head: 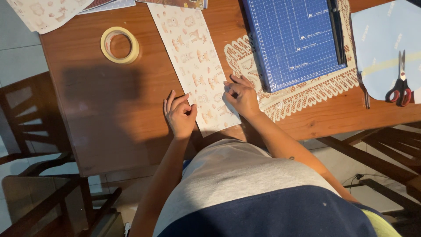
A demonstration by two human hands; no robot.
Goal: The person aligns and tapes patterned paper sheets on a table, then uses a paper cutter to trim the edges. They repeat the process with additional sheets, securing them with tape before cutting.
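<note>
patterned paper strip (196, 66): long white strip w/ small animal print, flat on the wooden table (109, 109), between your two hands; near end sits at the table edge by your body.
L hand (180, 115): just beside strip's left edge, fingers curled in loose, thumb tip touching the paper margin. Holding nothing; narrow.
R hand (240, 96): on strip's right edge, fingertips bunched and pressing/pinching the paper. Can't tell if the edge is lifted.
long axis: runs away from you, tilted a bit, far end leaning to your left past the L hand. Near end is short edge, roughly square to your body.
how to do well (judgement): keep both hands flat and even, press near the edges so the strip doesn't skew; watch the R edge, it overlaps the lace doily (298, 87) and may snag.
right of R hand: blue cutting mat (294, 39) on the doily.
far right: red-handled scissors (400, 85) on pale blue paper (381, 48).
ahead-left of L hand: tape roll (119, 44), well apart.
</note>
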